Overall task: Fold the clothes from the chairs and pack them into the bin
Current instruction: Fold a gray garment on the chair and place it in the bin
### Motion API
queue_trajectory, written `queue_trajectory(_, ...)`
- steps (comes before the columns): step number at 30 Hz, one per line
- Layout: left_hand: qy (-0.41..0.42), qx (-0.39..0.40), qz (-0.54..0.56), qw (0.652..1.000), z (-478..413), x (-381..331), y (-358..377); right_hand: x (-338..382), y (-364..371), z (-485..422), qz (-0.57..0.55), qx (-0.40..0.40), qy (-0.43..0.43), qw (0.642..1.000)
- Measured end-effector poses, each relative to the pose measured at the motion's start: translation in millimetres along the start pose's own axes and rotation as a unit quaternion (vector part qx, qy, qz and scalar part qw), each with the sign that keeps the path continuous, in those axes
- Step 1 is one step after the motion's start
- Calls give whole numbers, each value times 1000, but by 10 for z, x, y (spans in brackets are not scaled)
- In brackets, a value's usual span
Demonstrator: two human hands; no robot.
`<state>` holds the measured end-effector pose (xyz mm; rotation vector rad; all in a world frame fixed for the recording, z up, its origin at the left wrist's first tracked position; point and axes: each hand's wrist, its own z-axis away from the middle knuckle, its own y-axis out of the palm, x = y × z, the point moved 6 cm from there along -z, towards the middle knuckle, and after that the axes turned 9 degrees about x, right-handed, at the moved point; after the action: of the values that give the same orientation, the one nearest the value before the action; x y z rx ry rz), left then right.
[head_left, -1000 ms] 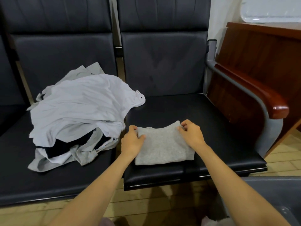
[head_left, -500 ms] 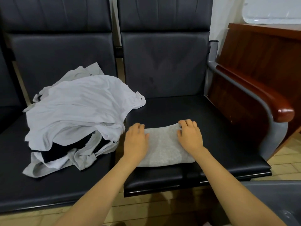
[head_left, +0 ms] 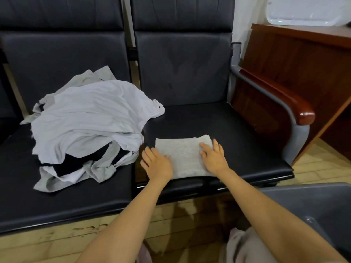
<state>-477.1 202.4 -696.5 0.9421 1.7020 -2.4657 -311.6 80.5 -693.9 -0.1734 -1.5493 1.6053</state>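
A folded grey garment point(head_left: 185, 156) lies flat near the front of the right chair seat point(head_left: 237, 133). My left hand point(head_left: 156, 164) rests palm down at its left edge with straight fingers. My right hand point(head_left: 213, 158) presses flat on its right side. A heap of unfolded white, grey and black clothes point(head_left: 85, 126) sits on the left chair seat point(head_left: 57, 202). The grey bin point(head_left: 322, 205) shows at the lower right, its inside mostly out of view.
A wood-topped metal armrest point(head_left: 284, 99) bounds the right chair. Behind it stands a brown wooden cabinet point(head_left: 303, 59) with a white tray point(head_left: 307, 10) on top. Wooden floor point(head_left: 57, 249) lies below the seats.
Both hands went from pinching the garment's far corners to lying flat on it, then slid outward toward its sides. The garment now looks flatter.
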Motion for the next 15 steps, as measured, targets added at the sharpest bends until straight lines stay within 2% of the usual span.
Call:
queue_trajectory(2, -46, 18, 23, 999, 117, 49, -26, -21, -35, 148, 55, -27, 29, 998)
queue_trajectory(5, -20, 23, 16, 999, 312, -32, -65, 37, -48, 387, 120, -53, 42, 990)
queue_trajectory(8, 45, 37, 67, 996, 528, -179, -19, -50, -143, 655, 82, -49, 47, 994)
queue_trajectory(12, 167, 97, 195, 962, 868, -734, 20, -443, -587, 1006, 17, -83, 47, 995)
queue_trajectory(15, 251, 130, 195, 939, 1136, -1378, 151, -966, -955, 1294, -13, -137, 65, 988)
